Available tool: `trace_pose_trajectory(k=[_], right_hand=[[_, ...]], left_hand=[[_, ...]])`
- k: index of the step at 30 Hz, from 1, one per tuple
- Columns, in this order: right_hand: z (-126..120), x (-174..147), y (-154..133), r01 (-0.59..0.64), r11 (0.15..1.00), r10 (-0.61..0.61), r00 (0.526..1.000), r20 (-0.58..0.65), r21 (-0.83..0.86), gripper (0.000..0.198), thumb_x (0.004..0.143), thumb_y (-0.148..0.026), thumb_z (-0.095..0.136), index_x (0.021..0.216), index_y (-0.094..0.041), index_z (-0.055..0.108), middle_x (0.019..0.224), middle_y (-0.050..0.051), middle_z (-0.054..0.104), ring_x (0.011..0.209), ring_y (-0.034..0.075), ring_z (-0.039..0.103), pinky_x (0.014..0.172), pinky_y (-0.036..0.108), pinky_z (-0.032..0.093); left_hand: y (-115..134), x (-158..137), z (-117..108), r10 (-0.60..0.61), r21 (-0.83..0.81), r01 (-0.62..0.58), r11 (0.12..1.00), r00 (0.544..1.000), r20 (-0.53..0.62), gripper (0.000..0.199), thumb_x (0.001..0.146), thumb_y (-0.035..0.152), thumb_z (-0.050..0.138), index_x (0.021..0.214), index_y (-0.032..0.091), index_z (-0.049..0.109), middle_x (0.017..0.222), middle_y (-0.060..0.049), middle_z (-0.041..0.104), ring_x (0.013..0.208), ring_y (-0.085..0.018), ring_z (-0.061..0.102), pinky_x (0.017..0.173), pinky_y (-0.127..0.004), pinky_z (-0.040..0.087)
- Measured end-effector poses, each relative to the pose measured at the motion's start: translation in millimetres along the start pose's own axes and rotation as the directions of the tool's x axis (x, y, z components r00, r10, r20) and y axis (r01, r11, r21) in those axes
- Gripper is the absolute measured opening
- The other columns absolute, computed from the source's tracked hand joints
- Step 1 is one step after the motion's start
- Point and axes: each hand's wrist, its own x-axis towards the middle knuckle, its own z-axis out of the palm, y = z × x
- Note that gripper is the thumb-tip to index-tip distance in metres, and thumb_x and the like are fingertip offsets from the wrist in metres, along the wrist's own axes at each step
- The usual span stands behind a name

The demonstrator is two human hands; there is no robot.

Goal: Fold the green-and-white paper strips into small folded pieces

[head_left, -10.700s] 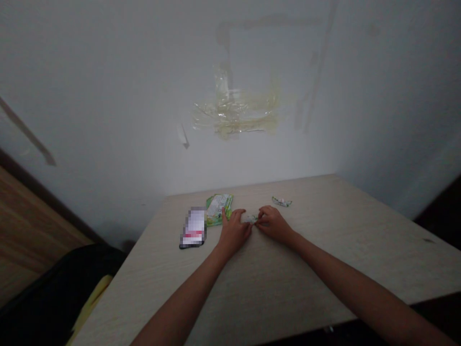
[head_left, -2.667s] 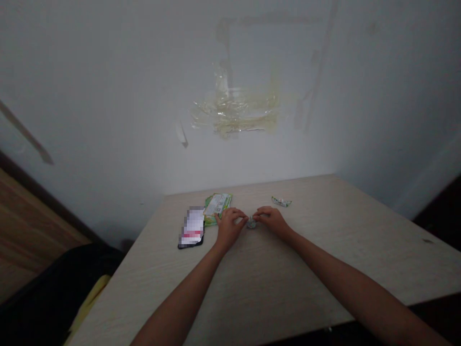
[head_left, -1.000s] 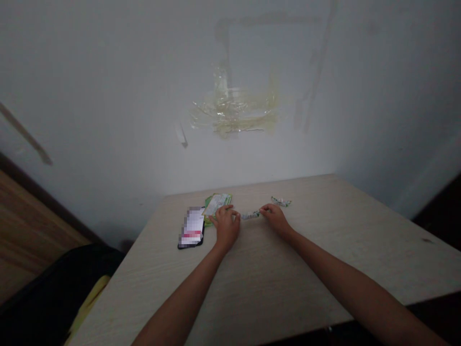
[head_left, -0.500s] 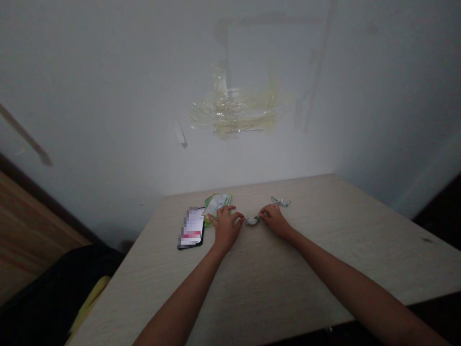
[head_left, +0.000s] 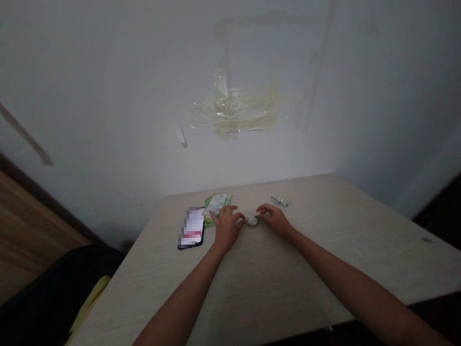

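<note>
A small wrapped candy [head_left: 253, 221], whitish with green at its twisted ends, lies between my two hands just over the table. The thumb and forefinger of my left hand [head_left: 227, 227] pinch its left end. My right hand [head_left: 275, 219] pinches the right end between thumb and forefinger. Behind my right hand rests a similar white and green wrapper piece [head_left: 281, 202]; whether it holds a candy I cannot tell. A green and white packet [head_left: 218, 203] lies beyond my left hand, partly covered by its fingers.
A phone [head_left: 191, 230] with its screen lit lies left of my left hand, against the packet. The pale wooden table [head_left: 281, 288] meets a wall [head_left: 144, 120] with peeling clear tape [head_left: 237, 110]. Dark and yellow cloth [head_left: 90, 298] is beside the table's left edge.
The candy's ends have been raised slightly, so it now sags in a curve. My left hand has shifted a little to the right; the fingers of my right hand have spread slightly.
</note>
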Motion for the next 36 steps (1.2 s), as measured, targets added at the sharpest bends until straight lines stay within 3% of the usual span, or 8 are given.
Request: trace_pose_trajectory(k=[6,12,17,24,36], right_hand=[[-11.0,3.4,-1.4,0.170,0.971,-0.150,0.981,0.124,-0.167,0.013,0.078,-0.019,0.063,0.085,-0.022,0.074,0.088,0.005,0.072,0.092,0.022,0.062,0.092,0.037,0.041],[-13.9,4.6,4.0,0.184,0.955,-0.155,0.978,0.137,-0.233,0.018,0.077,-0.037,0.072,0.090,-0.023,0.074,0.091,0.005,0.071,0.096,0.024,0.061,0.094,0.038,0.039],[-10.1,4.5,7.0,0.191,0.945,-0.162,0.979,0.128,-0.265,0.022,0.076,-0.041,0.074,0.089,-0.023,0.075,0.088,0.005,0.071,0.094,0.023,0.061,0.092,0.036,0.039],[-7.2,4.2,6.6,0.151,0.922,-0.131,0.988,0.081,-0.357,0.027,0.074,-0.047,0.075,0.088,-0.023,0.076,0.090,0.006,0.070,0.096,0.024,0.060,0.092,0.037,0.038],[4.7,1.7,-2.4,0.009,0.849,-0.022,1.000,-0.019,-0.528,0.036,0.078,-0.060,0.067,0.084,-0.025,0.076,0.095,0.007,0.066,0.102,0.025,0.053,0.093,0.040,0.036]], left_hand=[[-4.2,1.4,1.3,0.041,0.053,-0.042,0.998,0.999,0.012,0.005,0.083,0.031,0.068,0.086,0.031,0.071,0.124,-0.003,0.060,0.128,-0.028,0.042,0.108,-0.075,-0.004],[-6.7,1.4,1.0,0.044,0.026,-0.045,0.999,0.999,0.024,0.012,0.082,0.042,0.068,0.085,0.030,0.070,0.124,-0.003,0.061,0.126,-0.029,0.044,0.107,-0.075,-0.006],[-2.6,1.1,-0.2,0.038,0.022,-0.038,0.999,0.999,0.015,0.018,0.081,0.046,0.068,0.082,0.028,0.069,0.121,-0.003,0.062,0.124,-0.029,0.045,0.108,-0.074,-0.007],[-0.7,2.0,3.8,0.011,0.041,-0.011,0.999,1.000,0.003,0.022,0.079,0.046,0.070,0.078,0.025,0.067,0.117,-0.003,0.065,0.121,-0.028,0.048,0.108,-0.075,-0.003],[0.7,5.1,7.1,-0.107,0.094,0.099,0.991,0.991,0.080,0.024,0.081,0.048,0.068,0.079,0.024,0.068,0.127,-0.003,0.060,0.128,-0.029,0.042,0.110,-0.073,0.004]])
